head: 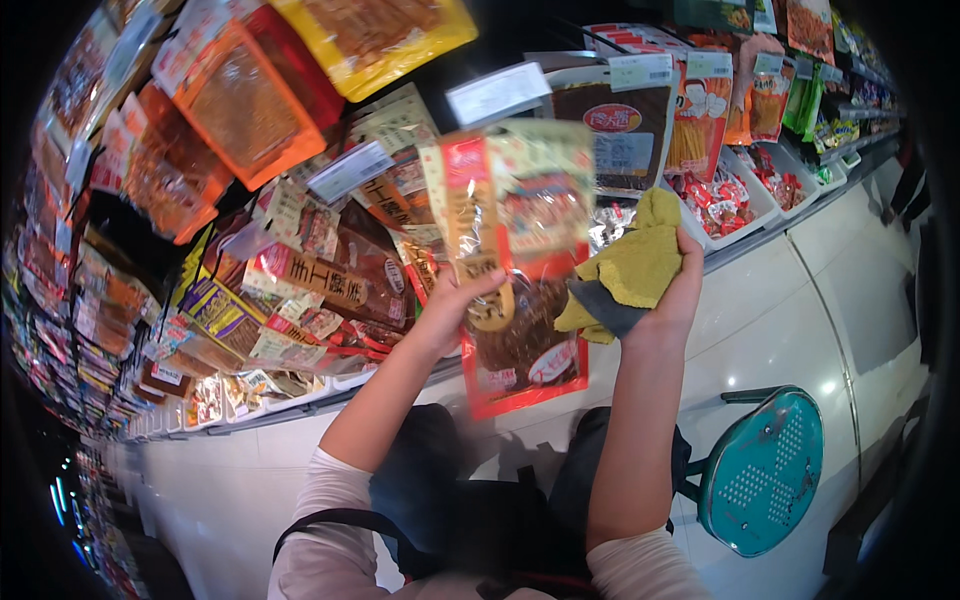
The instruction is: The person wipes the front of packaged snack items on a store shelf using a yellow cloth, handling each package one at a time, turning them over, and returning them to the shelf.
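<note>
A flat plastic snack package [536, 322] with a cream top, a red border and a clear window onto dark brown food hangs upright before me. My left hand [452, 307] grips its left side, thumb across the front. In my right hand [671, 300] is a folded yellow-green cloth [634, 259] with a dark grey patch; it meets or overlaps the package's right edge, and whether it touches cannot be told. Behind and to the left, similar packages [322, 274] hang on the display rack. A larger pack of dark food [622, 112] hangs behind the held one.
White trays of red-wrapped candies [720, 206] line the shelf's lower edge. Price tags [499, 94] stick out from the hooks. A teal metal stool [765, 472] stands on the tiled floor [757, 322] at my right. Orange-edged packs [240, 105] hang at upper left.
</note>
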{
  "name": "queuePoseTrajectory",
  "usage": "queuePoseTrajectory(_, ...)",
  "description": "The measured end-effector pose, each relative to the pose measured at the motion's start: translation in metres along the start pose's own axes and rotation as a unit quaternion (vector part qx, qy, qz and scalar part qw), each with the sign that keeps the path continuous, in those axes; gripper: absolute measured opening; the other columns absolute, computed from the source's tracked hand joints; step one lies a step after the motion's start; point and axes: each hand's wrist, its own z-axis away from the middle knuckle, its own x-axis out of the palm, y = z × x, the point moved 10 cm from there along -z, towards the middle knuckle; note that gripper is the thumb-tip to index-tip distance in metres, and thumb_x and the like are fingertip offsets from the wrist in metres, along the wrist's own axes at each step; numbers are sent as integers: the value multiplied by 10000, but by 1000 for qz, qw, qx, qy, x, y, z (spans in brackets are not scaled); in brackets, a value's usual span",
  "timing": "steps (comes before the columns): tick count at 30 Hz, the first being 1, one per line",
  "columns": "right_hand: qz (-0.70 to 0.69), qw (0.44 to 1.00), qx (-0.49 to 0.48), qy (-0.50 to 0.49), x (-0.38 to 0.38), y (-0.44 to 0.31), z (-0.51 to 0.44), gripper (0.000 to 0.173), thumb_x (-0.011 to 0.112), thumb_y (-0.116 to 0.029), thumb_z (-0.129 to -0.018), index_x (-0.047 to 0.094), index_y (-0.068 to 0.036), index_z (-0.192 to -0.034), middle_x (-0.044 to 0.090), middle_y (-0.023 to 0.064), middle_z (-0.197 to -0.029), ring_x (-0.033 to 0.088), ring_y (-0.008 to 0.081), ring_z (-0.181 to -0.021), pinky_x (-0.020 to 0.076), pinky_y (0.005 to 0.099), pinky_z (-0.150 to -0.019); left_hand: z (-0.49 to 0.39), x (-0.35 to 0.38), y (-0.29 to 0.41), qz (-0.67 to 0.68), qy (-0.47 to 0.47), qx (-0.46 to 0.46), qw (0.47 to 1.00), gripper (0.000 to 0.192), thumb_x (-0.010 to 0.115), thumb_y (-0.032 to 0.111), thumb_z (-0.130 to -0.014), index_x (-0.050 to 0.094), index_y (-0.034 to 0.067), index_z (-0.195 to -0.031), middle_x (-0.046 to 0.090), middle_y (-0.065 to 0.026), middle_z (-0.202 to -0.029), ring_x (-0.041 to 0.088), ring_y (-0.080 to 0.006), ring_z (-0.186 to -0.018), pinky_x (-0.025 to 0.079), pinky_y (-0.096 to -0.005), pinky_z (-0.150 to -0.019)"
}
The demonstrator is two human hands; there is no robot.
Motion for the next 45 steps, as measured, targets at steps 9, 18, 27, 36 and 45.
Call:
queuePoseTrajectory(9,623,453,-547,-329,96,109,128,293,667,-170,-846,602,-64,-1112,576,106,-1049,544,280,-975,415,406,-899,77,-16,-11,-28,-106,33,993,519,623,64,-909,374,50,-1365,583,-26,-1181,581,-104,-1050,495,-302,-880)
queuePoseTrajectory(18,641,536,-467,-289,112,152,78,204,601,-136,-884,599,-36,-1062,528,124,-962,527,292,-938,411,372,-848,122,-45,-16,-179,-185,150,955,875,537,-98,-795,79,72,-1520,369,-66,-1425,383,-151,-1295,344,-304,-1058)
queuePoseTrajectory(27,600,394,-515,-468,110,249,148,239,674,-54,-768,626,-41,-1001,577,110,-995,529,299,-933,429,400,-827,111,-90,-25,-31,-115,4,993,753,512,-102,-773,242,48,-1460,478,-107,-1309,436,-181,-1247,381,-305,-1015)
queuePoseTrajectory(36,685,566,-413,-198,89,174,39,198,607,-132,-876,627,-36,-1048,558,136,-1005,534,298,-978,413,378,-881,107,-73,-15,-56,-144,60,986,693,461,-98,-755,293,-3,-1420,481,-66,-1295,471,-113,-1130,401,-262,-945)
queuePoseTrajectory(45,490,867,-39,-85,-9,150,-40,208,575,-218,-940,630,-44,-1040,627,35,-1021,597,125,-917,470,272,-802,115,-92,-19,23,-133,-78,988,679,471,-142,-660,446,7,-1322,580,-71,-1203,569,-138,-1070,478,-240,-740)
